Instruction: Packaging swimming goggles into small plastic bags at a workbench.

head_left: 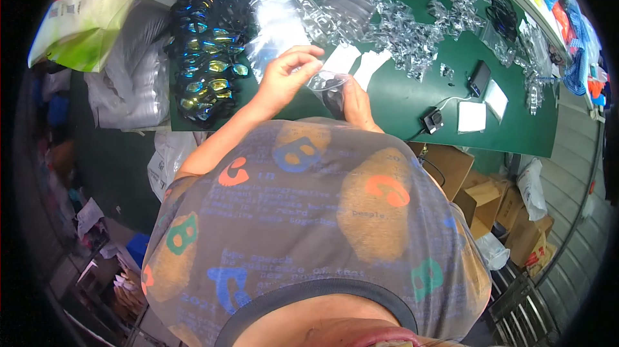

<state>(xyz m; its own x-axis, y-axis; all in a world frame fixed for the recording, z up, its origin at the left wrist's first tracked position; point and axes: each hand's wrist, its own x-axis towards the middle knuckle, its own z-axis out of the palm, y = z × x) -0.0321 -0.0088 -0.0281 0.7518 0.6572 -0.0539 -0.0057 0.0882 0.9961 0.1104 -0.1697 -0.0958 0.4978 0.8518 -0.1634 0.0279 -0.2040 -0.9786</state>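
My right hand point(358, 106) grips a small clear plastic bag point(327, 80) just in front of my chest, at the table's near edge. Something dark shows in the lower part of the bag; its shape is mostly hidden. At the bag's upper left edge, my left hand point(287, 77) has thumb and fingers drawn together on the plastic. Just beyond the hands lie white paper slips point(342, 59). To the left, a long heap of swim goggles point(216, 50) with shiny mirrored lenses covers the table side.
Many small clear plastic pieces point(409, 40) spread over the far part of the green table point(400, 105). Flat clear bags point(277, 24) lie beyond my left hand. At right are a black box-shaped device point(479, 79), a small cabled device point(431, 119) and white pads point(472, 117). Cardboard boxes point(483, 202) stand below.
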